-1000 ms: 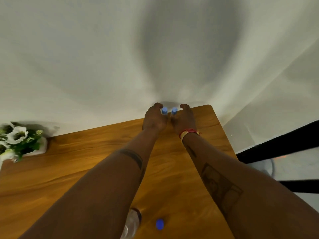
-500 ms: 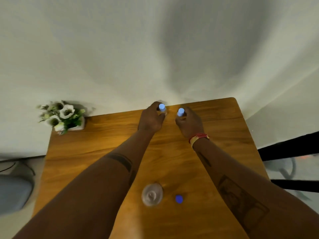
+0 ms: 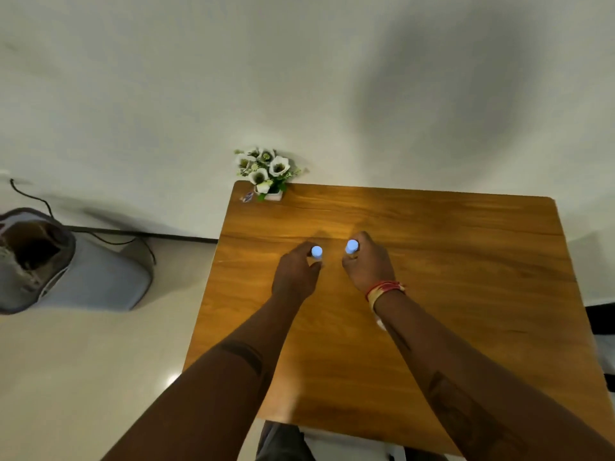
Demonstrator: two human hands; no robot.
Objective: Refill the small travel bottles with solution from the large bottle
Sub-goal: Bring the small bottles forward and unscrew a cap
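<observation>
Left hand: the left hand is curled round the left travel bottle, which is gripped just below its blue cap.
Right hand: the right hand is wrapped round the right travel bottle; its fingers are closed on the body.
Position of bottles: both are held over the middle of the wooden table, side by side and slightly apart. Whether their bases touch the wood cannot be told, since the bodies are hidden by the hands.
Orientation: each bottle is seen almost end-on, cap uppermost; the long axis is judged to be near vertical, with the right one tilted slightly.
Caps: both appear to be fitted, so no filling is judged to be possible yet.
Large bottle: none is visible in this view.
Risk: a narrow, light bottle could be tipped if released off-vertical, and solution could be spilled over the wood later through so small a neck.
Surroundings: a small flower pot is set at the table's far left corner, well apart from the hands.
</observation>
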